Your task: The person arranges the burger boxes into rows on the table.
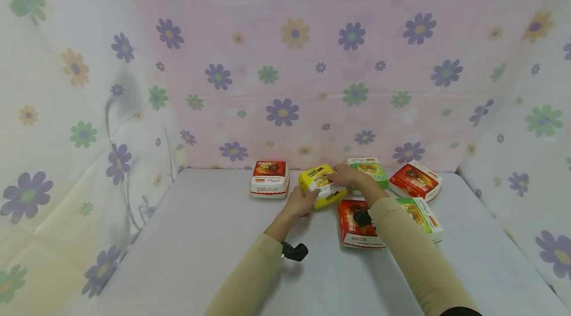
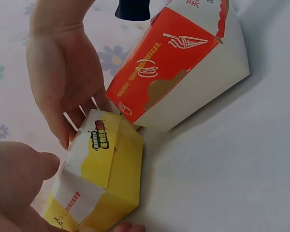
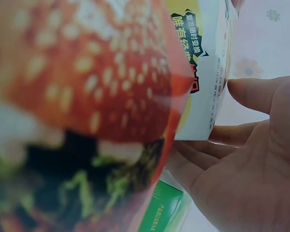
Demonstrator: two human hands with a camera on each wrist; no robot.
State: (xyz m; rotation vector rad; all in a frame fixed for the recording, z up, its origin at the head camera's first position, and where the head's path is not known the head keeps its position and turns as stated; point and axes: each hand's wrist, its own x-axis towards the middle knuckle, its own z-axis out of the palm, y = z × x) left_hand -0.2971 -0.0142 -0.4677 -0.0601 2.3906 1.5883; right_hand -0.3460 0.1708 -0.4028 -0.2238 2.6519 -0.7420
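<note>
Both hands hold a yellow and white burger box (image 1: 320,188) near the back middle of the table, and it sits at an angle. My left hand (image 1: 298,202) grips its near left side, with the thumb on top and fingertips low on the box in the left wrist view. My right hand (image 1: 349,176) holds the far right side, thumb and fingers around the box's edge (image 3: 195,116). Close below the right wrist lies a red burger box (image 1: 350,224), partly hidden by the sleeve; its burger picture (image 3: 87,96) fills much of the right wrist view.
A red and white box (image 1: 269,180) stands left of the hands. To the right are a green box (image 1: 372,171), another red box (image 1: 415,181) and a second green box (image 1: 419,214), partly behind the right sleeve. A flowered curtain (image 1: 312,123) hangs behind the white table (image 1: 200,246).
</note>
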